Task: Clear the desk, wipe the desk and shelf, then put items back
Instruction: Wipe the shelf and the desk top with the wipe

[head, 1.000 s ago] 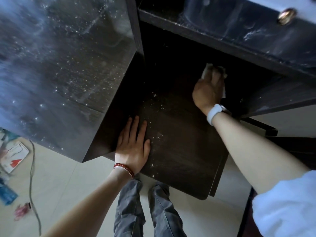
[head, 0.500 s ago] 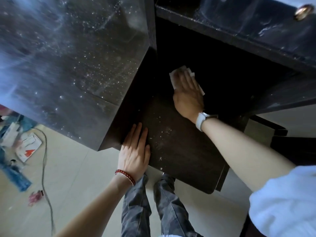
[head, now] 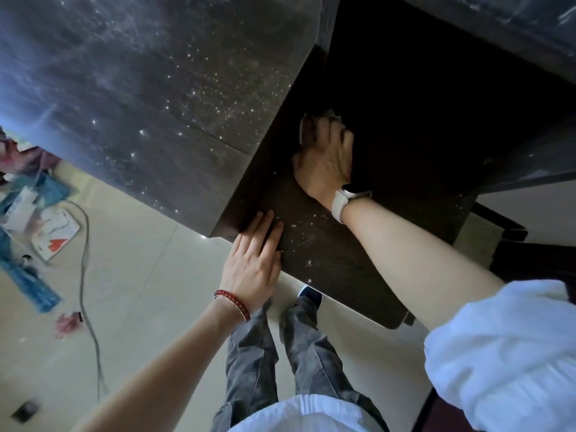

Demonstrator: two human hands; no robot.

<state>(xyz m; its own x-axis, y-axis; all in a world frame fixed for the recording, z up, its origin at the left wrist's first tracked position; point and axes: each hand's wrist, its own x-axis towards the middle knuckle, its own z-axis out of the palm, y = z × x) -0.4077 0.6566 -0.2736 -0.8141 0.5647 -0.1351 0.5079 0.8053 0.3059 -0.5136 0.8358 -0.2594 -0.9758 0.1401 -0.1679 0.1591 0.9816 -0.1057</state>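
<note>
My right hand (head: 324, 163) presses a crumpled white wipe (head: 307, 126) flat-fingered against the dusty dark wooden shelf board (head: 327, 251), deep in the shadowed recess just beside the dust-speckled dark side panel (head: 162, 98). My left hand (head: 254, 263) rests open on the board's front edge, fingers straight and together, holding nothing.
</note>
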